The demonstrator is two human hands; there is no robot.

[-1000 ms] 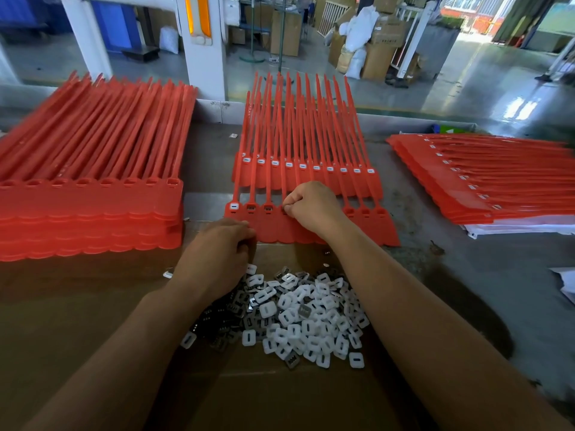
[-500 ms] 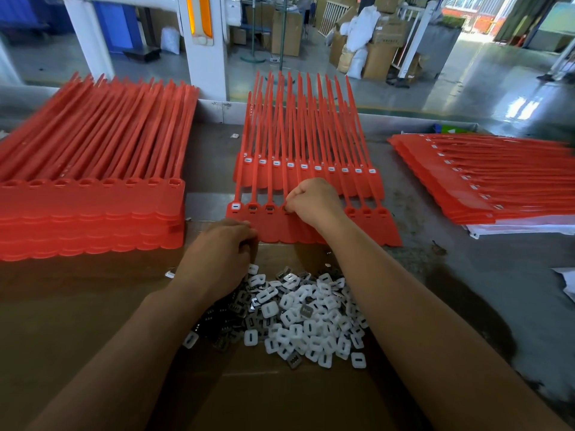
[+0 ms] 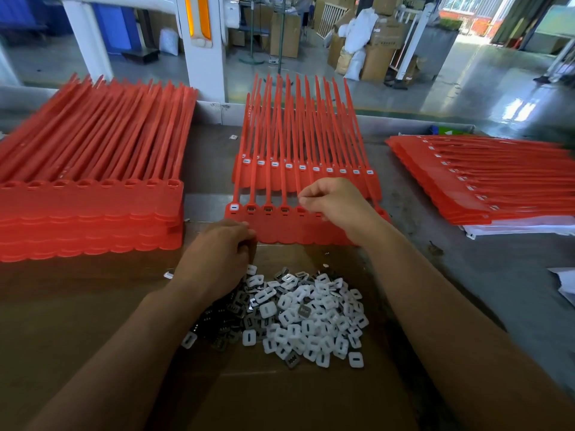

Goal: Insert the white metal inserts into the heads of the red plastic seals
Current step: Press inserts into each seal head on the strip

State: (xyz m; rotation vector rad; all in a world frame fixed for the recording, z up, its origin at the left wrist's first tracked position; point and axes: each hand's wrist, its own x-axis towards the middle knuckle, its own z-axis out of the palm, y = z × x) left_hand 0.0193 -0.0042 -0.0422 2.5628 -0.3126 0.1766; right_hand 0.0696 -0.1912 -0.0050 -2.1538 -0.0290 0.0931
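Right fingers (image 3: 306,199): curled, thumb and forefinger tips pinched together; anything between them was too small to make out.
Right hand (image 3: 334,202): hovered just above the heads of the near row, about the fifth head from the left.
Left fingers (image 3: 245,233): curled down under the palm and mostly hidden; whether they gripped anything could not be told.
Left hand (image 3: 217,256): knuckles at the near edge of the near row, heel over the inserts.
Near row (image 3: 280,228) of seals: flat, heads toward the person, straps running straight away. The leftmost head showed a white fill, the next three a dark fill.
Far row (image 3: 311,164): same heading, overlapped by the near straps, visible heads filled white.
Inserts (image 3: 311,312): loose heap, white and dark faces mixed, on brown card (image 3: 77,321).
Left stack (image 3: 93,213): heads empty, straps pointing away.
Right stack (image 3: 466,194): straps pointing right, heads filled white.
Counter (image 3: 482,275): grey, carried all of the above.
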